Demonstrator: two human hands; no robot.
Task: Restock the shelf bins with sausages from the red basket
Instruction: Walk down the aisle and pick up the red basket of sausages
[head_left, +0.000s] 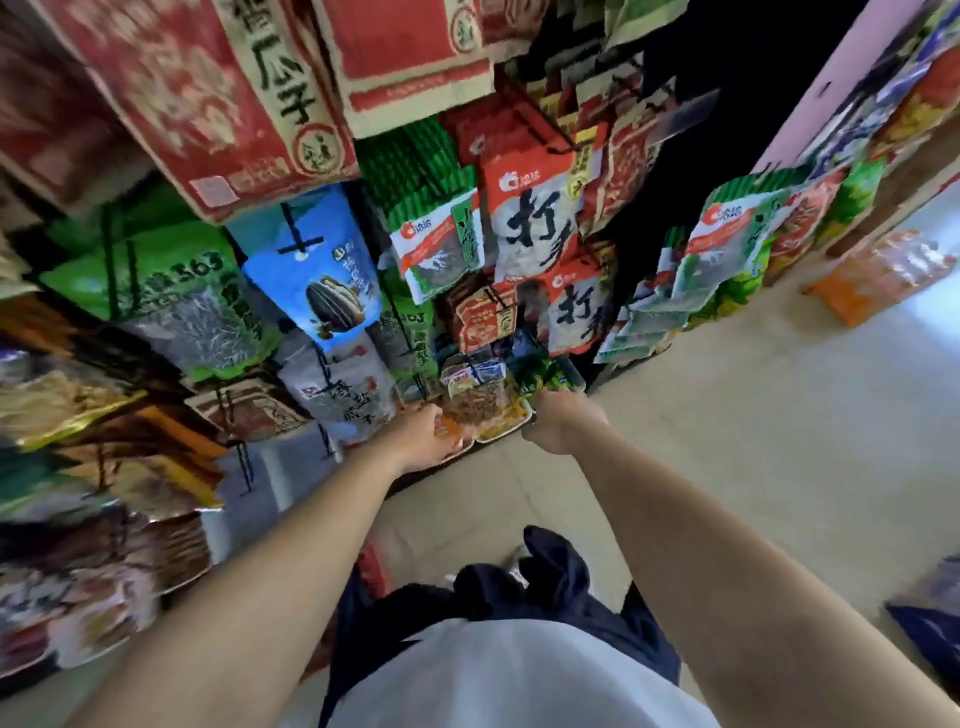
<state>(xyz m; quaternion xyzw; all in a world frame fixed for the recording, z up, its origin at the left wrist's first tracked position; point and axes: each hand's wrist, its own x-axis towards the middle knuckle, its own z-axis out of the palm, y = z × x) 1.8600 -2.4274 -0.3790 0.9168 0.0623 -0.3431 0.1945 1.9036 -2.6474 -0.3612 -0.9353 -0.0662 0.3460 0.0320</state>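
Observation:
Low on the shelf stands a white bin (501, 432) full of small snack packs, with a second bin (563, 375) of green packs behind it. My left hand (423, 439) reaches to the front bin's left end, its fingers curled round orange-red sausage packets (451, 429). At the bin's right corner, my right hand (563, 422) is curled and seems to grip the rim. A red piece that may be the basket (372, 567) shows on the floor by my legs, mostly hidden behind my left arm. The view is blurred.
Hanging bags of sunflower seeds (332, 291) and other snacks (530, 228) fill the rack above and left of the bins. A second rack of bags (727, 249) stands to the right. Pale floor (727, 415) stretches right of the bins; orange packs (878, 275) lie further back.

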